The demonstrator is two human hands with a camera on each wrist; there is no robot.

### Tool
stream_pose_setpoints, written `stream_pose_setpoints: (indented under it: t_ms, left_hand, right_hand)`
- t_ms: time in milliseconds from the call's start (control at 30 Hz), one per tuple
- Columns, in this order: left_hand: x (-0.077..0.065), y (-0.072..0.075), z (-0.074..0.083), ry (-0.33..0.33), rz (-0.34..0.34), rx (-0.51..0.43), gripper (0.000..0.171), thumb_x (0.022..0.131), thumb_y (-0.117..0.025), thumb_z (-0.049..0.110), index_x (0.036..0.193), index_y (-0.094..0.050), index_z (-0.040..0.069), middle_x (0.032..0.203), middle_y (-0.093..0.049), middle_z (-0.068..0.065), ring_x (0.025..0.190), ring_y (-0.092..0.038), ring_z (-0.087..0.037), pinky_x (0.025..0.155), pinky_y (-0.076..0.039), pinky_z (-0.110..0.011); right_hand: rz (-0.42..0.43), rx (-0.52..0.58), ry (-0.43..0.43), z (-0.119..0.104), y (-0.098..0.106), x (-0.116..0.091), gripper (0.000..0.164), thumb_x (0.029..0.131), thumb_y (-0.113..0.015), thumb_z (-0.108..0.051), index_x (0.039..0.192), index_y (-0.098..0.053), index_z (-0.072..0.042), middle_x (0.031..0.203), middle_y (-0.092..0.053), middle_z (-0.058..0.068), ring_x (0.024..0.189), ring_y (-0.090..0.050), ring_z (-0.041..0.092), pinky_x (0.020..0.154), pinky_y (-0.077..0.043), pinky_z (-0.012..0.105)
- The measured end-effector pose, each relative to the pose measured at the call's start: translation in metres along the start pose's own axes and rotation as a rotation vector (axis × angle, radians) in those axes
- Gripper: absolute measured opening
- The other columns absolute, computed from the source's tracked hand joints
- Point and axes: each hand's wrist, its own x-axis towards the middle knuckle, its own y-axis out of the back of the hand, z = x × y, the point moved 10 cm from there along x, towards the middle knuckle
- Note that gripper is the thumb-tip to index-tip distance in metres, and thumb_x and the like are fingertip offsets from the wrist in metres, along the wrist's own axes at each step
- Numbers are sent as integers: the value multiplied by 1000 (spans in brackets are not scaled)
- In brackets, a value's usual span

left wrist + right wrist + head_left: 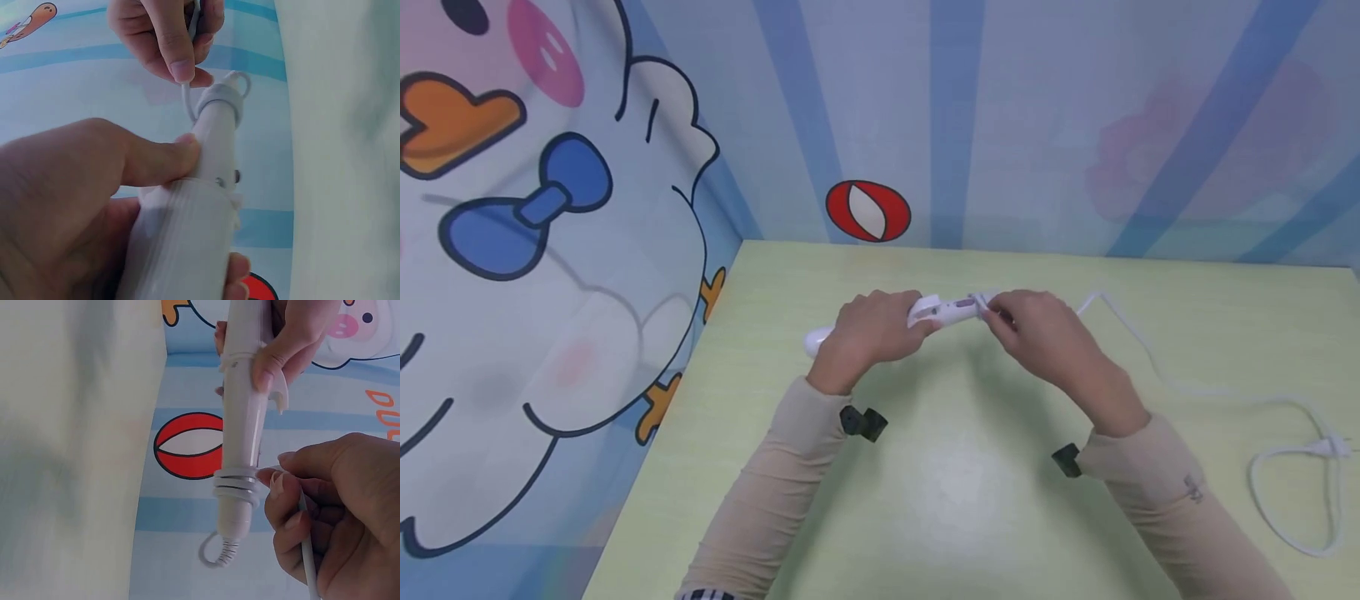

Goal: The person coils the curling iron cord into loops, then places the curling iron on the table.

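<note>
My left hand (874, 332) grips a white curling iron (953, 312) around its middle, above the table. The rounded end of the iron sticks out to the left of that hand. A few loops of the iron's white cord (237, 486) wrap round the handle close to its end, where the cord bends back past a ribbed sleeve (229, 551). Beside these loops, my right hand (1051, 340) pinches the cord between thumb and fingers. In the right wrist view, the cord's loose length (307, 556) runs down through the curled right fingers.
From the right hand, the cord trails over the pale yellow-green table (955, 500) to a white plug (1330, 446) and a loose loop at the right. A blue striped wall (1030, 125) stands behind the table, and a cartoon-printed panel (625, 250) stands at the left.
</note>
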Motion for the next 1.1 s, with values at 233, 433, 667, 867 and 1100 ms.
stream_pose_setpoints:
  t_ms: [233, 433, 667, 867, 1100]
  left_hand:
    - [3, 11, 0, -4, 99, -2, 36, 90, -47, 51, 108, -51, 21, 75, -54, 0, 62, -52, -16, 52, -41, -30]
    - [3, 16, 0, -6, 132, -59, 37, 90, -47, 52, 109, -51, 21, 74, -53, 0, 60, -52, -16, 50, -41, -29]
    - [1, 21, -1, -44, 132, -146, 36, 89, -47, 54, 107, -53, 24, 76, -55, 3, 62, -53, -15, 53, -41, -30]
    - [0, 25, 1, -112, 115, -160, 34, 89, -48, 53, 107, -54, 25, 77, -55, 4, 63, -53, -14, 55, -41, -30]
    - [-3, 24, 1, -201, 53, -192, 33, 89, -46, 55, 107, -55, 28, 80, -55, 5, 66, -52, -13, 57, -40, -30]
  right_hand:
    - [28, 99, -20, 5, -5, -2, 21, 96, -48, -19, 82, -58, -7, 61, -52, 1, 51, -49, 11, 50, -38, 30]
    - [18, 222, -60, 11, -17, -5, 20, 96, -48, -21, 93, -62, -6, 73, -60, 4, 62, -60, 15, 56, -46, 31]
    - [32, 340, -49, 22, -24, -7, 20, 95, -51, -21, 102, -65, -8, 77, -65, 2, 71, -64, 13, 66, -50, 33]
    - [-8, 394, -21, 31, -28, -4, 25, 95, -50, -24, 109, -66, -9, 87, -68, 4, 75, -65, 14, 69, -51, 34]
    - [-45, 436, 1, 42, -34, -1, 24, 92, -55, -32, 98, -69, -13, 79, -66, -2, 67, -62, 15, 62, -49, 33]
